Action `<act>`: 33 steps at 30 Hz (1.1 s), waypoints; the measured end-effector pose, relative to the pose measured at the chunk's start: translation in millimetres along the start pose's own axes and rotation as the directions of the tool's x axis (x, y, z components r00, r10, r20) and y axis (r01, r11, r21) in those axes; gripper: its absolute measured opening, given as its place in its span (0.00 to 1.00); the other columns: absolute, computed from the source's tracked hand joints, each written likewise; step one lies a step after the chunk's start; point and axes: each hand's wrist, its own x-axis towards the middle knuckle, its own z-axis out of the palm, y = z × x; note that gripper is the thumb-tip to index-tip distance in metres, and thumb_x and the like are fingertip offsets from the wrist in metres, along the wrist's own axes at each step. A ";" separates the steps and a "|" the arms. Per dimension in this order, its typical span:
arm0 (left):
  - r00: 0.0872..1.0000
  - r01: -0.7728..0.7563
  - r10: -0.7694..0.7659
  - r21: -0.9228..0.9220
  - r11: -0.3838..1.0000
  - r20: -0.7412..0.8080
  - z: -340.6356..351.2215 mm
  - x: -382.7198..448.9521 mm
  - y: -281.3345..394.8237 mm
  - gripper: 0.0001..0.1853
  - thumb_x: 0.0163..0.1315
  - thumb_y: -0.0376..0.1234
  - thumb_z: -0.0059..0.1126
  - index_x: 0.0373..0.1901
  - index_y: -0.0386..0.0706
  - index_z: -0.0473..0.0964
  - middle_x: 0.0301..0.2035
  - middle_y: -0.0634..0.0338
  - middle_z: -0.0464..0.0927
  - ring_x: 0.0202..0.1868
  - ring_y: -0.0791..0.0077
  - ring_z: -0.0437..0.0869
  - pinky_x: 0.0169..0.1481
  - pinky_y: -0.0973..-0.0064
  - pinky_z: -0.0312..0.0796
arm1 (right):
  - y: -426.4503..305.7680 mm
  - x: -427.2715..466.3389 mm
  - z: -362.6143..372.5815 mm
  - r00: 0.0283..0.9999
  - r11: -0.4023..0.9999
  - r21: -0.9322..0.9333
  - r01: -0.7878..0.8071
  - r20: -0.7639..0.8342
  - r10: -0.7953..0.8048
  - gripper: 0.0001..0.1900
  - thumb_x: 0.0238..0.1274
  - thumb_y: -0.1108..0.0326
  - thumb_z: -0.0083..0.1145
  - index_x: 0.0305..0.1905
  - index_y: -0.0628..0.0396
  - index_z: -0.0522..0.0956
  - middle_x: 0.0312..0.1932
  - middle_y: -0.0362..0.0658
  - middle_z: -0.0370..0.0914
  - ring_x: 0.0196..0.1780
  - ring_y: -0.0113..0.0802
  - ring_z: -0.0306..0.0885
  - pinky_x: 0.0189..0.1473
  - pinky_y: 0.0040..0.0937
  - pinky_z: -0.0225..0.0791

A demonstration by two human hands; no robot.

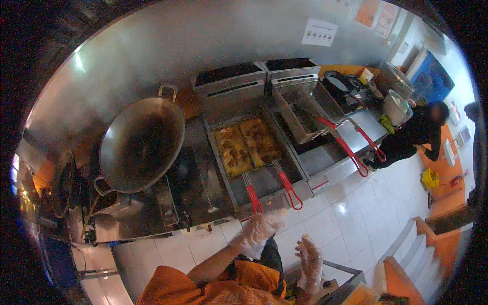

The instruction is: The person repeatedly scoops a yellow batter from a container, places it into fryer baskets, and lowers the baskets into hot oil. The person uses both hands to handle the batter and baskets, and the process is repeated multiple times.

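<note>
My left hand (261,230), in a clear plastic glove, is raised beside the red basket handles at the fryer's front edge; I cannot tell whether it touches one or holds anything. My right hand (309,259), also in a clear glove, is lifted over the floor to the right, fingers bent; whether something small is in it is unclear. Before me, two fryer baskets of food sit in bubbling oil (246,145). Their wire handles have red grips (253,196), (290,192) pointing towards me. Two more fry baskets (301,114) rest over the neighbouring fryer.
A large wok (143,145) stands on the range at left. Beyond the right fryer are a black pan (337,82) and a white bucket (396,108). A person in black (410,135) is at the far right. Near my right hand is a metal-edged container (343,268); steps (410,255) lie further right.
</note>
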 end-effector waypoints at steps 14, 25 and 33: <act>0.778 -0.316 0.378 -0.209 0.926 0.501 174.4 -57.2 71.1 0.23 0.74 0.43 0.59 0.61 0.37 0.79 0.53 0.49 0.85 0.51 0.61 0.88 0.56 0.67 0.79 | 43.5 -190.4 -127.7 0.713 0.990 0.065 0.128 -0.700 -0.046 0.20 0.74 0.63 0.63 0.63 0.61 0.79 0.51 0.47 0.84 0.48 0.33 0.84 0.47 0.29 0.79; 0.387 -0.703 0.596 -0.193 0.685 0.703 385.3 -147.4 220.2 0.26 0.74 0.41 0.60 0.67 0.35 0.73 0.57 0.44 0.83 0.59 0.51 0.86 0.63 0.60 0.78 | 91.5 -320.3 -276.4 0.523 0.801 0.360 0.478 -0.850 0.069 0.24 0.76 0.59 0.60 0.68 0.60 0.74 0.55 0.53 0.82 0.52 0.39 0.85 0.51 0.38 0.83; -0.173 -0.811 0.685 -0.497 0.309 0.708 546.1 -271.1 258.7 0.34 0.71 0.49 0.60 0.75 0.45 0.68 0.73 0.44 0.67 0.75 0.41 0.65 0.79 0.47 0.59 | 155.0 -412.0 -315.9 0.231 0.608 0.387 0.693 -0.919 0.320 0.28 0.76 0.48 0.59 0.67 0.58 0.74 0.54 0.45 0.80 0.57 0.36 0.80 0.61 0.39 0.74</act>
